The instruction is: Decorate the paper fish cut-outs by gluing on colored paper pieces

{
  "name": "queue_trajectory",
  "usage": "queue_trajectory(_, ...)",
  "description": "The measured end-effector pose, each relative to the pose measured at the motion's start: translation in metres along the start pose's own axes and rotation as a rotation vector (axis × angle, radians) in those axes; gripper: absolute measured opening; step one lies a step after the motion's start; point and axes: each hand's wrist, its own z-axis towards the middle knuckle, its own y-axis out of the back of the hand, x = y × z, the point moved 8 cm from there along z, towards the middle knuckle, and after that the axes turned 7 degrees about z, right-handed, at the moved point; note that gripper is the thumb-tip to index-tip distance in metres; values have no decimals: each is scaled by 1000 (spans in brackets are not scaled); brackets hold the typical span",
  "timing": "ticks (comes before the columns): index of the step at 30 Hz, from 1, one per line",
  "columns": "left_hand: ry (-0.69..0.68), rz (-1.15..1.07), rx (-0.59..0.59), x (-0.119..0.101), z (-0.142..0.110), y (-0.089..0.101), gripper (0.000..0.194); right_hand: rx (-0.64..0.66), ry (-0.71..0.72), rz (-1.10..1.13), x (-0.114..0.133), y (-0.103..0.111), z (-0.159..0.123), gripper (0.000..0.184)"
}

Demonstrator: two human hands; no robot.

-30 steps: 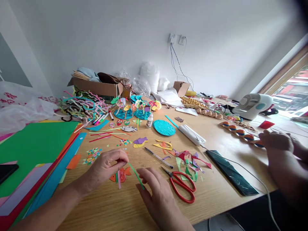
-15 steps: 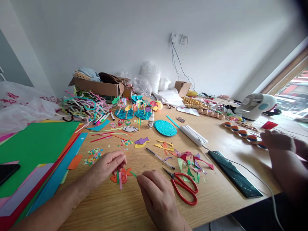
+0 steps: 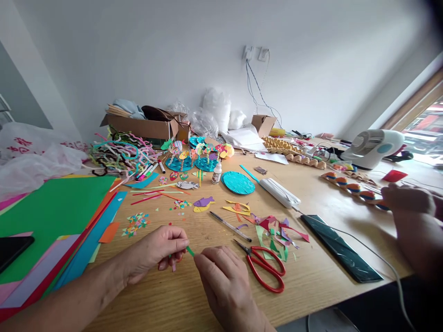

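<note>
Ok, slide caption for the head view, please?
Left hand and right hand hold a green strip, with red-handled scissors nearby on the table.

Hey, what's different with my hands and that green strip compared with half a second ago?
Your left hand has moved right and nearer you, taking hold of the free end of the green strip. Your right hand still grips the other part. The scissors, pen and glue bottle stayed put.

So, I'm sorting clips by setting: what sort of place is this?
Probably a craft workspace, though whether home or workshop I can't tell. The wooden table holds stacked coloured paper, a heap of fuzzy craft stems and red-handled scissors.
</note>
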Motion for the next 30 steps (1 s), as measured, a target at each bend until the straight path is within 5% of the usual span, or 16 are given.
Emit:
queue_trajectory(11,-108,145,-45,-6,14,18,27,248,-1,-119,-2,-24,-2,29)
queue_trajectory(23,-183,471,-87,7,25,35,18,479,-6,-240,-5,-64,-12,8)
queue_trajectory(30,-217,531,-185,8,24,44,16,348,16,-205,2,-50,-3,16)
